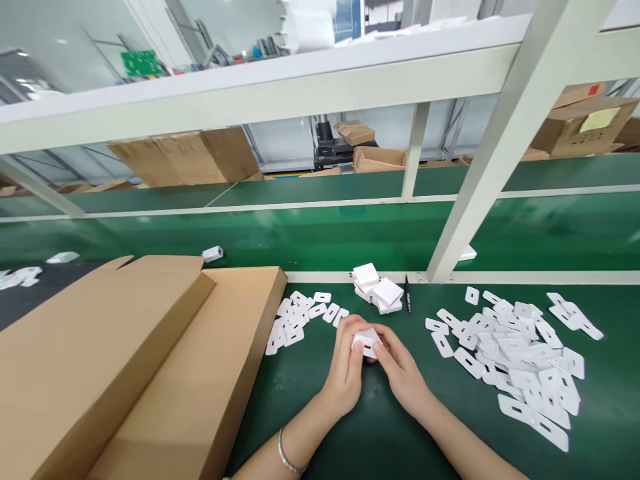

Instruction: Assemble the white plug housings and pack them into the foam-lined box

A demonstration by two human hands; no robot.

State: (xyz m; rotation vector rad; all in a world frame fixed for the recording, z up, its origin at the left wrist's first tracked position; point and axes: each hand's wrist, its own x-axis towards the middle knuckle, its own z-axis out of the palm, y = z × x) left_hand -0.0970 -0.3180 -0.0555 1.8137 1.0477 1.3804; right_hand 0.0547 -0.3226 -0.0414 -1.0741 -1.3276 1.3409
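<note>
Between both hands, above the green table, is a white charger (368, 341) with a small red slot on the end facing me. My left hand (346, 365) grips its left side, thumb on the front end. From the right, my right hand (398, 368) closes on it with thumb and fingers. Just beyond the hands lies a pile of white chargers (383, 291). Flat white slotted plates (291, 321) are scattered left of my hands. A bigger heap of such plates (520, 353) spreads out on the right.
An open cardboard box (245, 333) takes up the left side of the table. A black pen (408, 295) lies beside the chargers. A slanting white post (493, 160) rises at the table's back edge. Behind it runs a green conveyor belt (320, 233) with a white charger (213, 253) on it.
</note>
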